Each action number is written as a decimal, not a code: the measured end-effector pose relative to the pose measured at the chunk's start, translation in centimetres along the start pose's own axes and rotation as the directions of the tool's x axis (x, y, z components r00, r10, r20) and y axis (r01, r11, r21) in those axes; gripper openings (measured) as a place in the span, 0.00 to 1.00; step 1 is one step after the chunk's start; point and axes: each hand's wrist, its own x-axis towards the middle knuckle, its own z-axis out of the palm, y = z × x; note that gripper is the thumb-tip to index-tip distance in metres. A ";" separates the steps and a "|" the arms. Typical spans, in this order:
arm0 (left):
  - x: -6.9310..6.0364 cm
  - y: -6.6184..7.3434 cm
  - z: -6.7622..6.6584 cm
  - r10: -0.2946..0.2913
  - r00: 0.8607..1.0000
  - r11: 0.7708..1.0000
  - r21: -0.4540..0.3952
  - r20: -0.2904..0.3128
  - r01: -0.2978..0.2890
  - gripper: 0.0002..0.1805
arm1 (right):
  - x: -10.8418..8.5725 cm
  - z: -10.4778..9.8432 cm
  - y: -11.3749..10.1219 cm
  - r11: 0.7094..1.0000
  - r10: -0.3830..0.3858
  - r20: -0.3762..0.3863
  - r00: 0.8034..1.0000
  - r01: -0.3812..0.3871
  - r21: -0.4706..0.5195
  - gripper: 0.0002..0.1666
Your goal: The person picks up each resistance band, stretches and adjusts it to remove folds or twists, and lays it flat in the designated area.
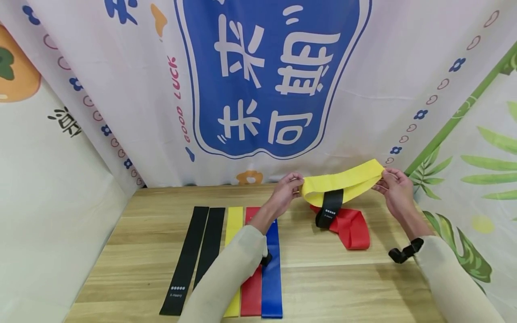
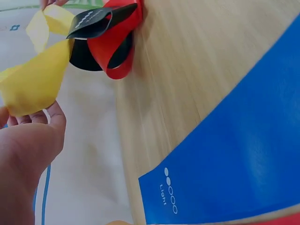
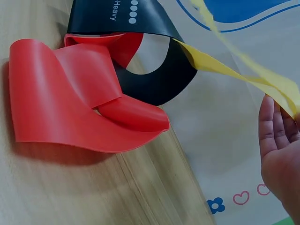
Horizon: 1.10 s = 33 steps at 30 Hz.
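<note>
A yellow resistance band (image 1: 343, 179) is stretched in the air above the back right of the table. My left hand (image 1: 287, 190) pinches its left end, and my right hand (image 1: 396, 188) pinches its right end. Looped with the yellow band is a black resistance band (image 1: 330, 211), its printed label ending in "Heavy". A crumpled red resistance band (image 1: 352, 229) lies on the wood and passes through the black loop. In the right wrist view the red band (image 3: 61, 98) shows its folds beside the black band (image 3: 157, 89).
Flat bands lie in a row at the table's left and middle: two black ones (image 1: 183, 264), a yellow one (image 1: 234, 224), a red one (image 1: 252, 296) and a blue one (image 1: 271, 287) marked "Light". My left forearm covers part of them. A printed curtain (image 1: 161, 134) hangs behind the wooden table (image 1: 323, 287).
</note>
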 end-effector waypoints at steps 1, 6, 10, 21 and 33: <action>0.0 -0.1 0.0 -0.003 1.000 0.999 0.037 0.010 0.003 0.03 | 0.0 0.0 0.0 1.000 0.001 -0.002 1.000 -0.001 -0.014 0.08; -0.4 -0.4 -0.2 -0.028 0.998 0.973 0.231 0.055 0.014 0.06 | -0.2 0.2 -0.1 0.999 0.007 -0.008 1.000 -0.007 -0.053 0.08; -0.6 -0.7 -0.3 -0.057 0.997 0.926 0.377 0.058 0.031 0.10 | -0.4 0.3 -0.2 0.999 0.005 -0.005 1.000 -0.005 -0.047 0.08; -0.7 -1.3 -0.4 -0.115 0.992 0.763 0.644 0.055 0.053 0.13 | -0.8 1.2 0.1 0.995 -0.054 0.065 0.996 0.060 -0.085 0.03; -1.2 -2.0 -0.9 -0.104 0.980 0.717 0.696 0.169 -0.044 0.05 | -1.5 0.8 0.5 0.990 -0.046 0.108 0.993 0.060 -0.126 0.02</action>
